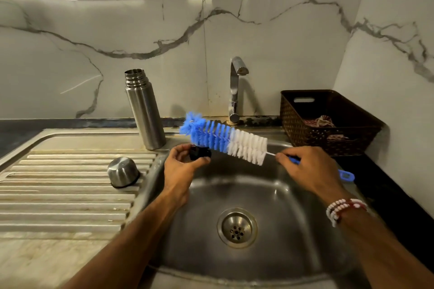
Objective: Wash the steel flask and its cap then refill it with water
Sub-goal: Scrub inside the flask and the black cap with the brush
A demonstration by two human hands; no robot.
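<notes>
The steel flask (144, 110) stands upright and uncapped at the back of the drainboard, just left of the sink basin. A steel cap cup (122, 172) lies mouth down on the ribbed drainboard. My left hand (182, 166) pinches a small black stopper (199, 153) over the basin's back left corner. My right hand (305, 171) grips the blue handle of a bottle brush (225, 139). Its blue and white bristles lie across the top of the stopper.
The steel sink (270, 199) has a drain at its middle, and the tap (236, 91) behind it shows no water running. A dark woven basket (328, 122) holding cloth sits on the counter at the right. The ribbed drainboard (58, 195) extends left.
</notes>
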